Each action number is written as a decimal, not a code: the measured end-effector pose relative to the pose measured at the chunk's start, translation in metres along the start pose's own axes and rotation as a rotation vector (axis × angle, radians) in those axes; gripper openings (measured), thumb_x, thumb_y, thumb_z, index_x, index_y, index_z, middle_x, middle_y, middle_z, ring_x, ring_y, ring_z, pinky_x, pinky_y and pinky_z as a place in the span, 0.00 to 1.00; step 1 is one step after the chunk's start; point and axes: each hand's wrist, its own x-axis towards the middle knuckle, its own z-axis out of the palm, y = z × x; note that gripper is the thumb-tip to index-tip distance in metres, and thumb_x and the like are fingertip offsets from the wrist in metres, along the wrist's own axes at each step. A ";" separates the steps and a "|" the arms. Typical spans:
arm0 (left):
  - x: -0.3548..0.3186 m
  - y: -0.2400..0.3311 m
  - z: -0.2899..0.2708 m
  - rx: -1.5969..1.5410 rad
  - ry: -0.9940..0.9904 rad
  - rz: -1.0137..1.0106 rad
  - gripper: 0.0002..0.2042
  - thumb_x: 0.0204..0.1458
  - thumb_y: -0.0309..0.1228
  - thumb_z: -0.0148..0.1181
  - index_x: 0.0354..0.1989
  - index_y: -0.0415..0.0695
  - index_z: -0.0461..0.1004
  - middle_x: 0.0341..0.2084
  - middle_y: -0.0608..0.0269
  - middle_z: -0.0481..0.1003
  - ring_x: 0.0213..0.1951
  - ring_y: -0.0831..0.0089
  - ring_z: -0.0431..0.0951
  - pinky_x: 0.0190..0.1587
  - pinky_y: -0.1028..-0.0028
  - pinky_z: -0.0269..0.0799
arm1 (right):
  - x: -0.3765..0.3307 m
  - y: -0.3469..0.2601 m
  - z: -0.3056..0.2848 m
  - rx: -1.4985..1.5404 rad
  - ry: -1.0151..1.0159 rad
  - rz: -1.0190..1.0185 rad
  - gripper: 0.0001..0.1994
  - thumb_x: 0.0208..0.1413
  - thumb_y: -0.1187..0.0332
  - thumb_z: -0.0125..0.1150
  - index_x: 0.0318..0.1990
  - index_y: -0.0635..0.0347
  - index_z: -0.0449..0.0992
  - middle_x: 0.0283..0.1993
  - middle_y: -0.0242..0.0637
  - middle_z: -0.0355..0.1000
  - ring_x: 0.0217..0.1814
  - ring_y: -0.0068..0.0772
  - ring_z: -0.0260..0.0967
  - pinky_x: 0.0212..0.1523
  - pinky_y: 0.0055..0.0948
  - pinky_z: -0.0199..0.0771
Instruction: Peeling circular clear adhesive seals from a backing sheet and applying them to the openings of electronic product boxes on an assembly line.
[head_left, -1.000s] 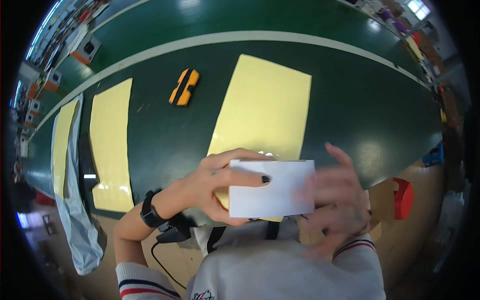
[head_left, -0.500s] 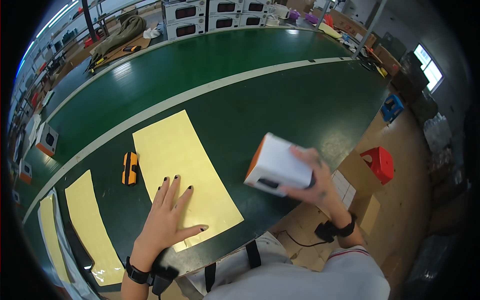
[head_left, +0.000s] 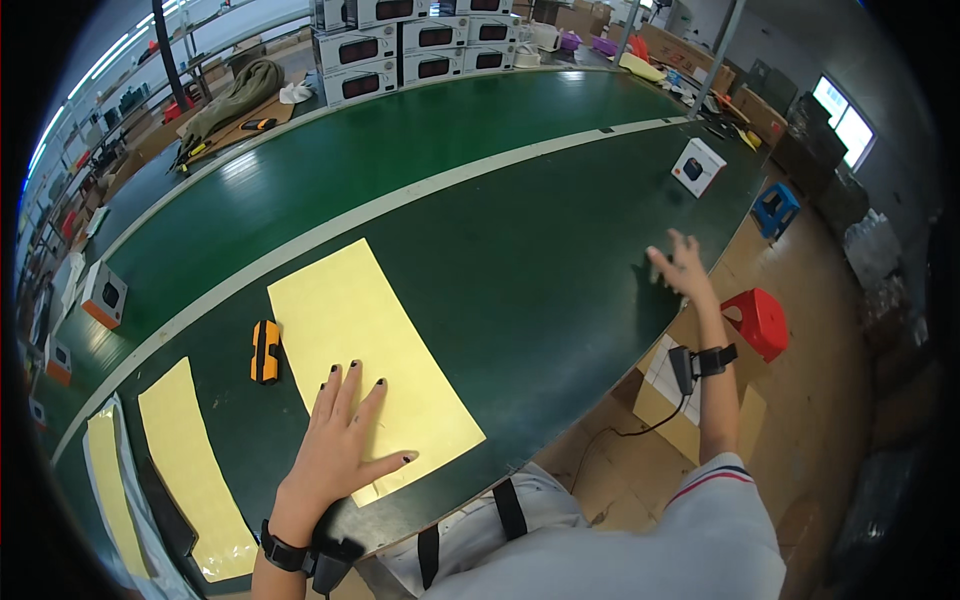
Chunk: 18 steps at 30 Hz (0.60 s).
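At the far left of the green bench (head_left: 480,250) we note two narrow yellow sheets (head_left: 190,470) lying flat near the edge, and a small white and orange box (head_left: 103,295) further back. An orange and black cutter (head_left: 264,351) lies just beside the left edge of the large yellow sheet (head_left: 370,350), apart from it. The left hand (head_left: 340,440) rests flat on the near part of that large sheet, palm down, fingers spread, gripping nothing; a dark band sits on its wrist. A pale stripe runs along the length of the bench behind the sheet. Moving right, the right hand (head_left: 682,268) is stretched out over the bench's right edge, fingers splayed and empty, touching nothing we can make out; it is somewhat blurred. A white box (head_left: 697,166) with an orange side stands on the bench well beyond that hand, apart from it. On the floor to the right we record a red stool (head_left: 762,320) and a blue stool (head_left: 777,208).
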 end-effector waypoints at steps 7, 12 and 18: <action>-0.002 0.007 -0.002 0.068 0.027 0.007 0.41 0.44 0.59 0.60 0.59 0.38 0.61 0.60 0.34 0.53 0.62 0.35 0.51 0.62 0.50 0.51 | -0.031 -0.035 0.031 -0.182 0.062 -0.065 0.29 0.62 0.48 0.36 0.63 0.59 0.59 0.66 0.61 0.51 0.69 0.62 0.45 0.64 0.59 0.45; 0.008 -0.002 0.007 0.036 0.144 0.124 0.39 0.44 0.59 0.60 0.57 0.39 0.63 0.55 0.34 0.61 0.58 0.39 0.60 0.60 0.51 0.57 | -0.024 -0.012 0.041 -0.238 0.303 -0.351 0.19 0.61 0.57 0.45 0.51 0.60 0.72 0.52 0.57 0.68 0.56 0.58 0.63 0.54 0.47 0.64; -0.030 0.010 -0.045 0.031 0.143 0.030 0.37 0.49 0.56 0.56 0.62 0.44 0.58 0.60 0.35 0.54 0.60 0.40 0.57 0.61 0.53 0.55 | -0.007 0.015 0.054 -0.199 0.163 -0.283 0.24 0.64 0.55 0.40 0.58 0.65 0.65 0.58 0.63 0.61 0.63 0.61 0.56 0.61 0.44 0.57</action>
